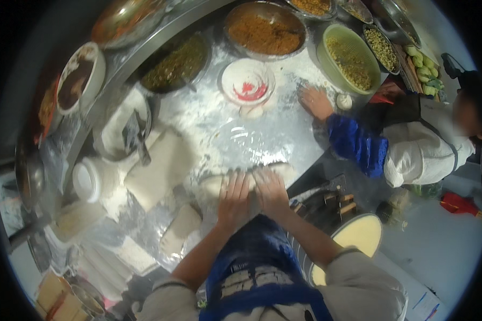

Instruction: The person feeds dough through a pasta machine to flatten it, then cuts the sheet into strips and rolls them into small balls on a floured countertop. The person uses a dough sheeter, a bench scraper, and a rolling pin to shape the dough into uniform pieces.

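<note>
A pale roll of dough lies across the floury metal worktable, close to my apron. My left hand rests on it palm down, fingers stretched forward. Beside it my right hand presses flat on the same roll, whose far end shows past my fingers. The dough under both palms is hidden. To the left lie a large slab of dough and a smaller piece of dough.
Ahead stand a white bowl with red residue, a bowl of orange-brown filling, a bowl of green filling and a green basket. Left is a flour bowl with a scoop. A co-worker's hand rests near a bun.
</note>
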### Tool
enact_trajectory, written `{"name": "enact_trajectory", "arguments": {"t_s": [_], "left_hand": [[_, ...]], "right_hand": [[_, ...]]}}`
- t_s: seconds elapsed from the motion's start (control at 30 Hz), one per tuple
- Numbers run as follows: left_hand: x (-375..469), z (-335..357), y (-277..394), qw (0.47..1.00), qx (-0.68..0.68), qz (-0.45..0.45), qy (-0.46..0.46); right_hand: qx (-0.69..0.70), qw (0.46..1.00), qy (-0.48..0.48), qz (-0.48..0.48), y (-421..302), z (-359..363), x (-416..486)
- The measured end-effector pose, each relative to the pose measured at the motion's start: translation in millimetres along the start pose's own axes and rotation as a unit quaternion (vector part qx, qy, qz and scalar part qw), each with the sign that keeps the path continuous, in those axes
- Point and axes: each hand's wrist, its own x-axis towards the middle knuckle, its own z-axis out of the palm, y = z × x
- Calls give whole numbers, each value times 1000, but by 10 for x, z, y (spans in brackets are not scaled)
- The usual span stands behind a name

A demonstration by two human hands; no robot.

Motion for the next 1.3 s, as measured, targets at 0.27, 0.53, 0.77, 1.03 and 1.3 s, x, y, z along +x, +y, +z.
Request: {"name": "enact_trajectory", "arguments": {"t_s": [0.27, 0.53, 0.77, 1.03, 1.3], "left_hand": [[1357, -396, -457, 990, 58, -127, 16], [409, -459, -201, 997, 48, -44, -34], [766, -367, -476, 990, 58, -117, -54], [416, -478, -309, 989, -84, -120, 7], [131, -746, -512, 993, 0, -33, -117]], "right_hand": [[-35, 979, 183, 79, 200, -344, 1332], [-62, 998, 22, 17, 442, -158, -15], [-62, 991, 115, 3, 436, -494, 964], [-7, 998, 42, -38, -391, 355, 679], [-72, 993, 4, -98, -97, 244, 518]]}}
